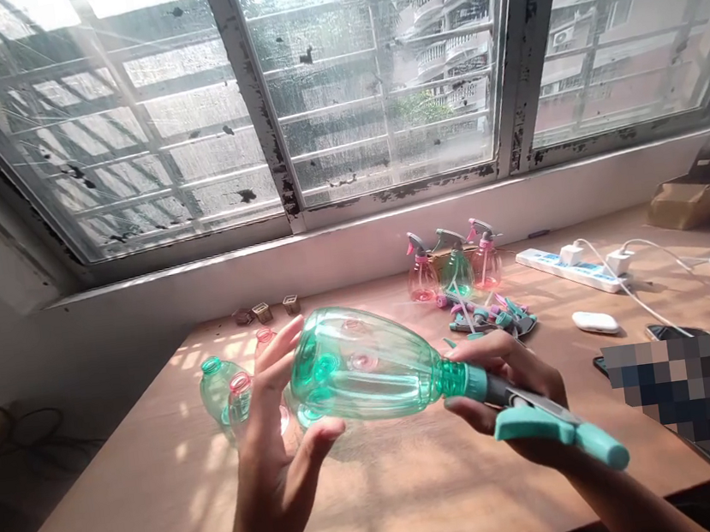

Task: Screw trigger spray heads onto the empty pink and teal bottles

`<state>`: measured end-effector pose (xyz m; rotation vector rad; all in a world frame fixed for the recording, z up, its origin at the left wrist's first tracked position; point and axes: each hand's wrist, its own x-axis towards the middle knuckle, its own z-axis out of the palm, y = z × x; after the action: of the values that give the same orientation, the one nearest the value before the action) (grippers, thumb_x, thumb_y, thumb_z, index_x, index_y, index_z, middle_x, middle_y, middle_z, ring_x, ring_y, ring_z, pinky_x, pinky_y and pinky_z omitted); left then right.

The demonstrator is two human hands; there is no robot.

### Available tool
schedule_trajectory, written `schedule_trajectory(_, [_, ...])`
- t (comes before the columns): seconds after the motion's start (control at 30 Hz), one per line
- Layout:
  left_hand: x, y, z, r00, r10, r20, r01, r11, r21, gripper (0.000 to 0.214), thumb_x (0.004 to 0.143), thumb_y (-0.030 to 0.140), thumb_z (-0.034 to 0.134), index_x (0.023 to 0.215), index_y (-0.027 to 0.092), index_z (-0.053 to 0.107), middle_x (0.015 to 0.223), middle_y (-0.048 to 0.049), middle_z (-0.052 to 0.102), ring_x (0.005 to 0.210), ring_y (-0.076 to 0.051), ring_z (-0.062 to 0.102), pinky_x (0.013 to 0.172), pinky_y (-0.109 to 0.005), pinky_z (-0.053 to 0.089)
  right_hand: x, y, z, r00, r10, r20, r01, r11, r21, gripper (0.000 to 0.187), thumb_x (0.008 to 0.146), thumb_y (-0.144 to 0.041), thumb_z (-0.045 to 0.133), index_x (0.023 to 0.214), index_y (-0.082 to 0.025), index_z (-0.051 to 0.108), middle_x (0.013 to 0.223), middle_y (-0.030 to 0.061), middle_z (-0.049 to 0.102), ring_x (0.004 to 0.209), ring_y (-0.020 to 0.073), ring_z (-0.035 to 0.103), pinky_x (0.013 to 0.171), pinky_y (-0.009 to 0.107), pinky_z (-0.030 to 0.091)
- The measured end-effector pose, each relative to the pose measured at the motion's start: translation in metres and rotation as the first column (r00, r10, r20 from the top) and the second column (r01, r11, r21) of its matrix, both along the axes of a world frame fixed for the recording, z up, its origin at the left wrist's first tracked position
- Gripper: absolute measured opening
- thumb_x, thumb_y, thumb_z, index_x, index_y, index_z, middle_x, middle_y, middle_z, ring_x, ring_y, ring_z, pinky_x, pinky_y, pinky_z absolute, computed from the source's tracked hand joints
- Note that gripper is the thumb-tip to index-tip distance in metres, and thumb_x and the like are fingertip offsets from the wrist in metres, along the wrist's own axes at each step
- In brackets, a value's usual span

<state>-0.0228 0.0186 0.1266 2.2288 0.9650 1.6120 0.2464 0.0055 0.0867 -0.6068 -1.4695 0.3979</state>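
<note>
A clear green spray bottle [367,364] lies tilted on its side in the air above the table, its base to the left and its neck to the right. My left hand [278,435] is curved around the base, fingers above and thumb below. At the neck, my right hand [511,376] grips the collar of the grey and teal spray head [543,424], which sits on the bottle's mouth. The teal trigger points toward me. Close behind my left hand stand a green bottle [215,387] and a pink bottle [240,397], both without spray heads.
Spray bottles [457,269] with heads stand near the windowsill, before a pile of loose spray heads [494,316]. To the right are a power strip [568,267] with cables, a white case [596,323], a phone and a cardboard box [677,200]. Small metallic blocks [261,313] sit at the back left.
</note>
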Motion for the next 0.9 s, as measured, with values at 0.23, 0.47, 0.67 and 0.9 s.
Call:
schedule_trajectory(0.23, [-0.003, 0.006, 0.001, 0.999, -0.049, 0.0, 0.049, 0.995, 0.092, 0.05, 0.103, 0.039, 0.075, 0.152, 0.038, 0.061, 0.167, -0.0074, 0.054, 0.16, -0.036, 0.043, 0.132, -0.063, 0.037, -0.001, 0.005, -0.005, 0.961, 0.219, -0.168, -0.246, 0.954, -0.169, 0.023, 0.094, -0.035, 0.088, 0.109, -0.031, 0.072, 0.063, -0.008, 0.067, 0.046, 0.0104, 0.057, 0.045, 0.02, 0.045])
schedule_trajectory(0.47, [0.001, 0.002, -0.002, 0.999, -0.014, -0.047, 0.022, 0.986, 0.163, 0.069, 0.095, 0.033, 0.085, 0.157, 0.039, 0.054, 0.169, -0.0092, 0.05, 0.16, -0.037, 0.042, 0.131, -0.065, 0.038, 0.001, 0.01, -0.003, 0.888, 0.36, -0.284, -0.42, 0.888, -0.188, 0.023, 0.095, -0.034, 0.087, 0.113, -0.031, 0.072, 0.061, -0.0086, 0.068, 0.045, 0.0084, 0.058, 0.043, 0.015, 0.044])
schedule_trajectory(0.67, [0.0, 0.001, 0.0, 1.0, 0.009, -0.019, -0.008, 0.998, 0.063, 0.054, 0.105, 0.056, 0.065, 0.153, 0.033, 0.059, 0.167, -0.011, 0.053, 0.16, -0.039, 0.042, 0.133, -0.067, 0.032, -0.002, -0.003, 0.006, 0.986, 0.08, -0.144, -0.106, 0.978, -0.18, 0.033, 0.074, -0.019, 0.099, 0.098, -0.029, 0.078, 0.067, -0.0046, 0.076, 0.05, 0.0109, 0.063, 0.045, 0.016, 0.05])
schedule_trajectory(0.9, [0.001, 0.002, 0.0, 1.0, 0.016, 0.003, -0.016, 0.991, 0.131, 0.052, 0.103, 0.036, 0.075, 0.152, 0.039, 0.06, 0.165, -0.0075, 0.055, 0.159, -0.036, 0.045, 0.132, -0.065, 0.037, -0.003, 0.002, 0.008, 0.973, 0.135, -0.189, -0.165, 0.974, -0.155, 0.033, 0.079, -0.012, 0.091, 0.102, -0.031, 0.077, 0.069, -0.0061, 0.076, 0.05, 0.0093, 0.061, 0.047, 0.016, 0.052])
